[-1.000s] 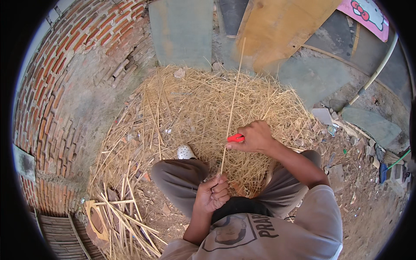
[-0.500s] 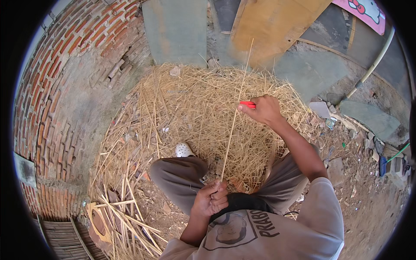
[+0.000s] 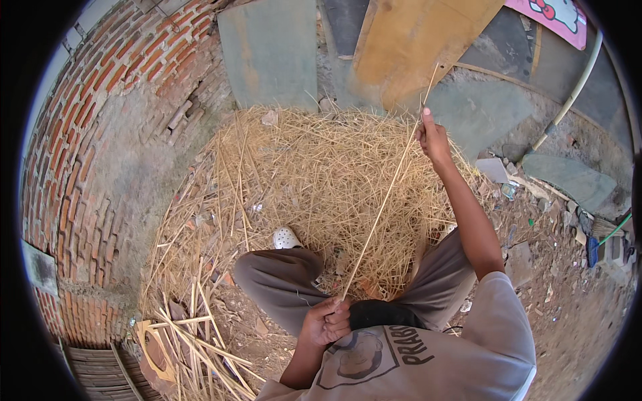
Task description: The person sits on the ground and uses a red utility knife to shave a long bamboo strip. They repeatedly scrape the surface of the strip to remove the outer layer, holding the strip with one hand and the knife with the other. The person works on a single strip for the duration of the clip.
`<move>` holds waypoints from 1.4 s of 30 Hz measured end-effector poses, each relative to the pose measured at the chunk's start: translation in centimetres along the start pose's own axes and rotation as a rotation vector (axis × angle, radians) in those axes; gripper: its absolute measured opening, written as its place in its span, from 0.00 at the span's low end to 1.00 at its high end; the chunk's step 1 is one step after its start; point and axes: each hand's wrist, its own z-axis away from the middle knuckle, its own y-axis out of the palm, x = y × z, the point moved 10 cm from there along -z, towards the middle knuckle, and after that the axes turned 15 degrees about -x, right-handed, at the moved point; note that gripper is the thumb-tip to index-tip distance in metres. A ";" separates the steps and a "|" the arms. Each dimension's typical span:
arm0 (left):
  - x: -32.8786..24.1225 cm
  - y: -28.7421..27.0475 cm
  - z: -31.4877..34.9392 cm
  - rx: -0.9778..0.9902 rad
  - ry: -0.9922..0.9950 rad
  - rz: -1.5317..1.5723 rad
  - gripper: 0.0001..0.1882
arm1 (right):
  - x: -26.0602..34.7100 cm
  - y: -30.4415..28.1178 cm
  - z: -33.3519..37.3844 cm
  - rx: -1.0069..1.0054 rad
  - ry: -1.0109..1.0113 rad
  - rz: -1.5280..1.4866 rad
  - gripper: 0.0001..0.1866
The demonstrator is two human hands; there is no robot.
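A long, thin bamboo strip [image 3: 381, 217] slants from my lap up and to the right, over the pile of straw-coloured shavings. Its lower end is pinched in my left hand [image 3: 326, 322], whose fingers are curled closed. Far out at the end of my stretched arm, my right hand [image 3: 433, 137] is closed against the upper part of the strip, thumb pointing up along it. The red tool held in that hand a moment before is hidden now behind the fingers. The strip's thin tip reaches beyond the thumb.
Shavings [image 3: 321, 167] cover the ground before my crossed legs. Split sticks [image 3: 200, 347] lie at lower left beside a yellow-edged piece [image 3: 152, 351]. A brick wall [image 3: 80, 174] rises on the left; boards [image 3: 267, 57] lean at the back. Rubble and a blue-headed brush [image 3: 592, 251] lie right.
My right hand has slid up and outward along the strip, and the red tool has gone out of sight. The strip now leans more to the right. My left hand stays nearly in place.
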 end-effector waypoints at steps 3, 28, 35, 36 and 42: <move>0.2 0.2 -1.5 0.032 -0.028 0.025 0.12 | 2.3 3.7 5.8 0.303 0.134 -0.368 0.28; -10.9 5.7 -1.8 -0.814 1.238 -1.252 0.14 | 6.5 8.8 21.9 0.451 -1.042 0.591 0.37; -10.6 7.2 -0.6 -0.852 1.351 -1.378 0.13 | 6.7 8.7 19.8 0.360 -1.004 0.677 0.38; -10.6 7.1 -0.6 -0.858 1.333 -1.364 0.13 | 6.7 8.7 20.7 0.370 -1.033 0.647 0.38; -10.7 7.4 -0.3 -0.829 1.313 -1.319 0.14 | 6.7 8.9 21.4 0.379 -1.129 0.578 0.38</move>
